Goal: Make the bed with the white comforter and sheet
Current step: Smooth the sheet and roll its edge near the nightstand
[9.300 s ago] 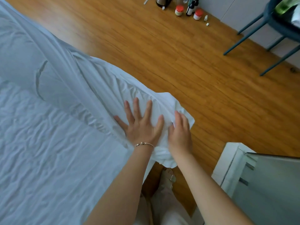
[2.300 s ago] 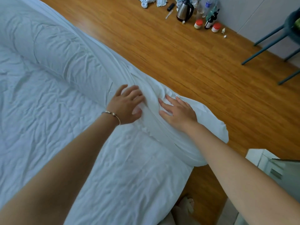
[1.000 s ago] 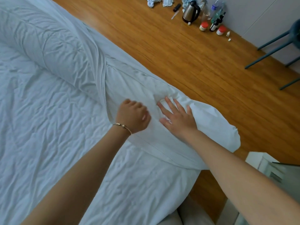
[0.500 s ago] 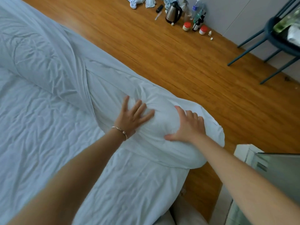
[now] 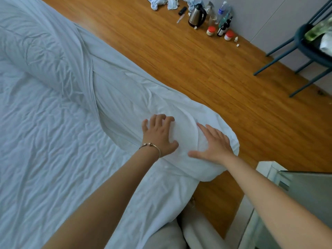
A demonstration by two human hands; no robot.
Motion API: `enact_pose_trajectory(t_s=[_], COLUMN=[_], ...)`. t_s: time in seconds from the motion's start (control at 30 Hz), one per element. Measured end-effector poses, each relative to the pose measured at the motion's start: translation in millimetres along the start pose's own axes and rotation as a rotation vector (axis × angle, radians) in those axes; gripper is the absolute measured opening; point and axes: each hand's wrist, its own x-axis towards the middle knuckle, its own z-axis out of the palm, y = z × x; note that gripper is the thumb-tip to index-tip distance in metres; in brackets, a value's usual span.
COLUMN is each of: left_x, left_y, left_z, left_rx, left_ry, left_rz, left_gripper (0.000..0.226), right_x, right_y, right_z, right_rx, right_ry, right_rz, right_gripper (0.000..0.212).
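A white comforter [image 5: 53, 56] lies rolled and folded along the bed's right edge, over the wrinkled white sheet [image 5: 45, 150]. Its puffy end corner [image 5: 181, 133] bulges at the bed's near right corner, partly overhanging the floor. My left hand [image 5: 159, 135], with a thin bracelet at the wrist, presses on that bulge with fingers spread and slightly bent. My right hand [image 5: 213, 144] lies flat on the same bulge just to the right, fingers straight, thumb stretched out toward the left.
Wooden floor [image 5: 197, 69] runs along the bed's right side. A kettle [image 5: 196, 15], bottles and jars [image 5: 222, 27], and crumpled cloths [image 5: 161, 2] sit by the far wall. A blue-legged chair [image 5: 305, 45] stands at the right. A white and grey cabinet [image 5: 296, 191] is at the lower right.
Both hands shifted slightly along the comforter's end bulge. My left hand's fingers curled a little; my right hand flattened and spread. The view tilted slightly.
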Motion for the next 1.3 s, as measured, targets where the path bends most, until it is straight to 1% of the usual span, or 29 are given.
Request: enact_pose_trajectory(t_s=[0.03,0.07,0.13,0.17,0.2,0.23,0.27,0.3,0.37,0.4,0.47,0.5,0.53,0.57,0.6,0.63,0.67,0.7,0.73,0.8,0.87,0.9,0.93,1.0,1.1,1.13,1.2,1.27,1.3], left_x=[0.2,-2.9,-17.2,-26.6,-36.2,-44.4,-49.7,-52.6,-55.4,-55.4,-55.1,-55.5,-55.4,-53.4,-49.0,-46.0,-46.3,-44.9,-43.3,-37.2,-21.6,-15.5,-12.0,-8.8,-0.7,1.8,4.4,5.1,4.5], left_y=[6.6,12.4,19.5,21.1,23.7,25.0,26.0,26.6,23.1,20.3,14.0,16.1,22.0,31.4,42.0,54.4,64.0,71.9,77.8,82.7,74.2,68.0,63.2,57.2,53.8,53.2,50.8,46.2,42.6], left_z=[1.2,4.7,21.3,32.2,45.3,60.8,74.5,84.4,100.0,108.8,127.6,135.2,140.6,142.5,143.4,138.7,135.9,132.5,130.7,130.2,130.0,128.3,125.0,120.1,118.1,118.2,115.6,112.3,109.9], left_rx=[-0.017,-0.051,-0.133,-0.159,-0.145,-0.08,-0.034,-0.031,0.008,0.033,0.048,0.001,-0.12,-0.37,-0.617,-0.803,-0.98,-1.134,-1.285,-1.626,-2.074,-2.238,-2.324,-2.353,-2.442,-2.427,-2.397,-2.359,-2.288], left_ry=[0.03,0.1,0.288,0.302,0.195,0.042,-0.089,-0.176,-0.309,-0.376,-0.52,-0.527,-0.477,-0.312,-0.101,0.036,0.143,0.248,0.297,0.33,0.365,0.41,0.428,0.403,0.411,0.418,0.39,0.305,0.264], left_rz=[-0.001,-0.024,-0.146,-0.22,-0.271,-0.253,-0.168,-0.069,0.144,0.215,0.255,0.19,0.052,-0.168,-0.442,-0.682,-0.864,-0.93,-0.905,-0.821,-0.831,-0.841,-0.864,-0.927,-0.895,-0.928,-0.996,-1.044,-1.079], left_gripper=[0.061,0.051,0.024,0.016,0.021,0.03,0.038,0.041,0.045,0.049,0.053,0.052,0.048,0.041,0.034,0.031,0.034,0.041,0.05,0.064,0.074,0.077,0.077,0.074,0.056,0.049,0.042,0.043,0.044], right_x=[-1.4,-1.1,4.2,8.0,11.2,14.7,19.5,24.7,36.3,42.4,52.2,55.2,57.2,59.1,61.0,62.9,64.8,66.7,69.6,74.2,75.4,75.2,73.7,69.2,64.0,62.8,59.2,58.3,58.5], right_y=[3.7,6.4,9.2,8.9,9.0,10.0,11.9,13.7,17.2,19.1,24.3,27.6,31.3,34.3,36.4,37.6,37.9,37.3,36.7,35.0,34.4,34.7,35.4,35.9,37.7,37.3,36.1,35.7,35.2], right_z=[3.6,4.9,0.0,-4.9,-10.0,-13.7,-16.8,-19.6,-25.3,-27.9,-29.7,-28.1,-25.8,-23.9,-23.5,-24.2,-25.8,-28.3,-30.9,-36.2,-36.4,-35.3,-35.1,-39.9,-52.9,-53.3,-44.8,-30.7,-25.1], right_rx=[-0.026,-0.038,-0.036,-0.026,-0.016,-0.006,0.004,0.014,0.045,0.068,0.13,0.16,0.185,0.212,0.241,0.264,0.272,0.269,0.256,0.23,0.227,0.238,0.25,0.29,0.35,0.349,0.341,0.348,0.354], right_ry=[-0.014,-0.023,-0.037,-0.042,-0.052,-0.067,-0.084,-0.106,-0.148,-0.161,-0.169,-0.167,-0.16,-0.156,-0.156,-0.166,-0.188,-0.221,-0.258,-0.312,-0.312,-0.301,-0.286,-0.261,-0.225,-0.222,-0.232,-0.236,-0.23], right_rz=[0.028,0.04,0.022,0.01,-0.005,-0.012,-0.015,-0.014,-0.005,-0.002,-0.003,-0.008,-0.017,-0.024,-0.027,-0.028,-0.027,-0.026,-0.023,-0.02,-0.025,-0.031,-0.04,-0.061,-0.074,-0.072,-0.06,-0.043,-0.031], right_gripper=[0.117,0.116,0.117,0.117,0.118,0.119,0.121,0.125,0.132,0.134,0.133,0.132,0.131,0.13,0.129,0.129,0.128,0.128,0.129,0.133,0.133,0.131,0.129,0.126,0.124,0.124,0.127,0.129,0.129])
